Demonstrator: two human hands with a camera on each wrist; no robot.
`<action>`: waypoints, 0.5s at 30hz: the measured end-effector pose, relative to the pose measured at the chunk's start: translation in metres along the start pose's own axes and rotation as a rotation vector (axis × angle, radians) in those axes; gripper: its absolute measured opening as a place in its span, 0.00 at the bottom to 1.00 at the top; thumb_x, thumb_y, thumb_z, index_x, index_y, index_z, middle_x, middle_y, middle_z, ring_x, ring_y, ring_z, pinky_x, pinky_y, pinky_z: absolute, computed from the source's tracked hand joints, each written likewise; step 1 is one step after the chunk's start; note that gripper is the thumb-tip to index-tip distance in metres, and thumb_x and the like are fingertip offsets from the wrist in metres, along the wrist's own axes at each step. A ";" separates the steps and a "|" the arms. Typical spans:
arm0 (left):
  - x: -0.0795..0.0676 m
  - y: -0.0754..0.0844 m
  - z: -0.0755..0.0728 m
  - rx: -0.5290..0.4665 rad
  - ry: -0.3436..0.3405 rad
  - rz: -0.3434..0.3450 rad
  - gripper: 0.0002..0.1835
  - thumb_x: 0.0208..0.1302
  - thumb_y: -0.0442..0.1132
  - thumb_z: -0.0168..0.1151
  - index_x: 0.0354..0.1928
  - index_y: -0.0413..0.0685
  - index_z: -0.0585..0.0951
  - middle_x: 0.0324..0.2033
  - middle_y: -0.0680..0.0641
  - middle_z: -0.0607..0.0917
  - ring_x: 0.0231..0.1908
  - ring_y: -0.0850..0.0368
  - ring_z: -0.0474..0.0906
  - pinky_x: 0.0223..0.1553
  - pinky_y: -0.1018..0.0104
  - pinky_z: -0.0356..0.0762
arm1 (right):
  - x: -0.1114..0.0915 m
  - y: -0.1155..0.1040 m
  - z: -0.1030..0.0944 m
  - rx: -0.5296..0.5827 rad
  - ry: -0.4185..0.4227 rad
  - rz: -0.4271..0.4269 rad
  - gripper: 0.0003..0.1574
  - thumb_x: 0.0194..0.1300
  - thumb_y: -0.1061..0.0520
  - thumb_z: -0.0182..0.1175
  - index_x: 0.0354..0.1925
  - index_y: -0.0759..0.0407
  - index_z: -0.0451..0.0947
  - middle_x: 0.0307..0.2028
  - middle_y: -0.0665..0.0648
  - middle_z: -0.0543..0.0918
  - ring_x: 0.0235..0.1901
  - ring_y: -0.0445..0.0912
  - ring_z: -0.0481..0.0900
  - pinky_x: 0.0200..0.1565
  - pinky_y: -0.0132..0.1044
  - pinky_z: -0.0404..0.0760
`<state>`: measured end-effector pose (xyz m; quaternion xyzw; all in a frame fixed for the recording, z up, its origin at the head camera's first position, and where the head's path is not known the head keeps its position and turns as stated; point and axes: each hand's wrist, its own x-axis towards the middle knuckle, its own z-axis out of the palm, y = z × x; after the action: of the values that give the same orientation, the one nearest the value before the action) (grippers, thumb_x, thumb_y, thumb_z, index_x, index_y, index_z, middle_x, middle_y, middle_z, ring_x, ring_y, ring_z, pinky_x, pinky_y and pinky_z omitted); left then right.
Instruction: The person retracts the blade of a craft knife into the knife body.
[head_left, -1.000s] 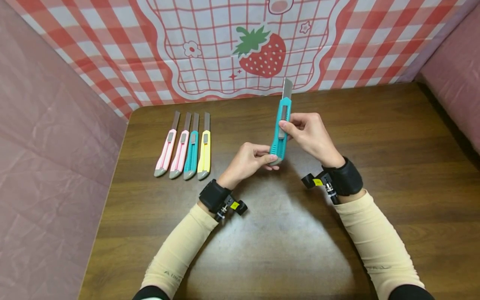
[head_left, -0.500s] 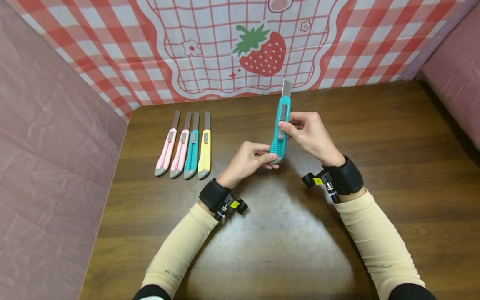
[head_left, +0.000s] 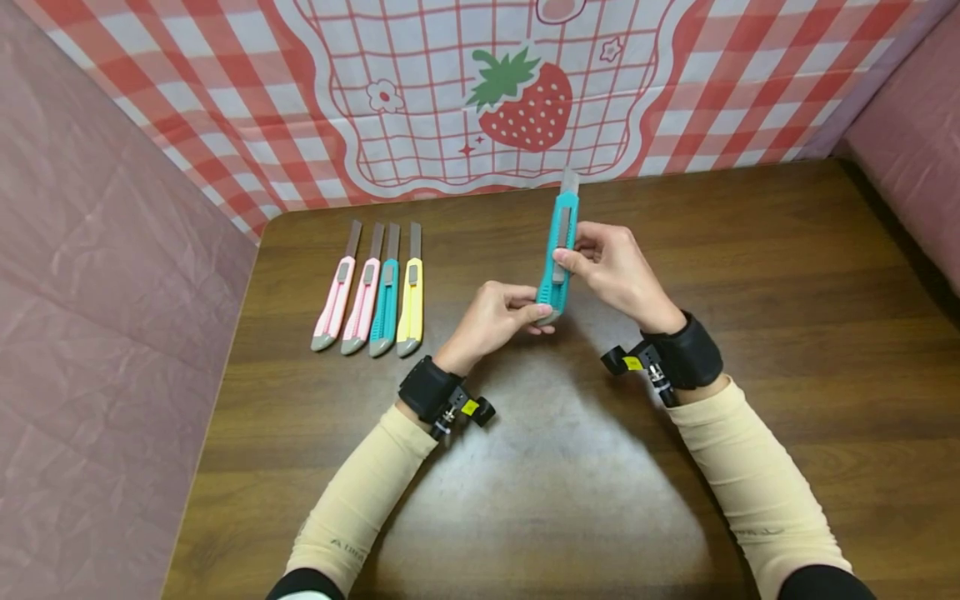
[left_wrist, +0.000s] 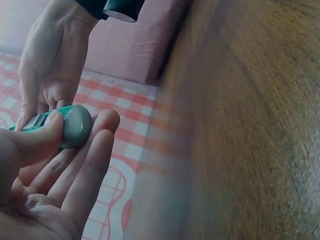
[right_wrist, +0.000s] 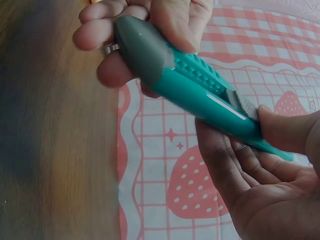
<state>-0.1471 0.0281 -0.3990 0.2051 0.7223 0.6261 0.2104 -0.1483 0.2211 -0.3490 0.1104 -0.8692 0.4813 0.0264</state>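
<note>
A teal box cutter (head_left: 557, 250) is held upright, slightly tilted, above the table by both hands. Part of its grey blade (head_left: 570, 181) sticks out at the top. My left hand (head_left: 495, 318) pinches the grey end cap (right_wrist: 140, 47) at the bottom, thumb on one side and fingers behind. Higher up, my right hand (head_left: 622, 271) grips the handle, its thumb on the grey slider (right_wrist: 242, 104). In the left wrist view the end cap faces the camera and the blade is hidden.
Left of the hands, two pink box cutters (head_left: 335, 304) (head_left: 362, 307), a teal one (head_left: 385, 308) and a yellow one (head_left: 410, 308) lie side by side with blades out on the wooden table (head_left: 540, 483). A checked strawberry cloth (head_left: 525, 108) hangs behind.
Less blade shows above the held box cutter's handle than before. The right thumb and slider sit slightly lower, and both hands have shifted a little left.
</note>
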 end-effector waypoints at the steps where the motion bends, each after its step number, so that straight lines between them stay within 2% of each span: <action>1: 0.000 0.000 0.000 -0.014 -0.005 0.001 0.13 0.67 0.34 0.62 0.49 0.33 0.83 0.38 0.32 0.88 0.34 0.48 0.89 0.42 0.49 0.88 | 0.000 0.000 0.000 0.003 -0.003 0.001 0.14 0.70 0.57 0.59 0.48 0.66 0.80 0.40 0.65 0.85 0.42 0.52 0.86 0.41 0.22 0.80; 5: 0.000 0.002 -0.001 -0.076 -0.015 -0.001 0.13 0.67 0.33 0.61 0.49 0.31 0.82 0.40 0.28 0.87 0.35 0.49 0.89 0.43 0.51 0.88 | 0.001 0.001 -0.003 0.003 0.000 0.000 0.15 0.71 0.56 0.58 0.49 0.65 0.79 0.41 0.64 0.85 0.40 0.41 0.85 0.40 0.22 0.80; 9: 0.001 0.004 -0.002 -0.071 0.043 0.001 0.14 0.66 0.34 0.63 0.50 0.32 0.82 0.43 0.31 0.87 0.35 0.56 0.88 0.44 0.58 0.89 | 0.002 0.002 -0.006 -0.002 0.025 -0.004 0.15 0.70 0.55 0.59 0.50 0.64 0.80 0.41 0.62 0.85 0.36 0.30 0.81 0.41 0.23 0.80; 12: 0.000 0.005 -0.005 -0.073 0.092 0.000 0.14 0.64 0.33 0.65 0.50 0.34 0.83 0.44 0.34 0.87 0.35 0.59 0.87 0.44 0.60 0.89 | 0.002 0.002 -0.007 0.003 0.028 0.002 0.16 0.70 0.55 0.59 0.50 0.65 0.80 0.41 0.63 0.86 0.35 0.27 0.80 0.40 0.22 0.80; 15: 0.000 0.005 -0.007 -0.095 0.097 -0.004 0.14 0.64 0.33 0.66 0.49 0.35 0.83 0.44 0.34 0.88 0.35 0.59 0.87 0.46 0.60 0.88 | 0.002 0.002 -0.007 0.017 0.030 0.003 0.17 0.70 0.55 0.60 0.50 0.65 0.79 0.41 0.63 0.86 0.35 0.27 0.80 0.40 0.19 0.80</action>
<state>-0.1508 0.0229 -0.3935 0.1627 0.7015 0.6685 0.1860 -0.1511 0.2276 -0.3472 0.1020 -0.8647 0.4903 0.0374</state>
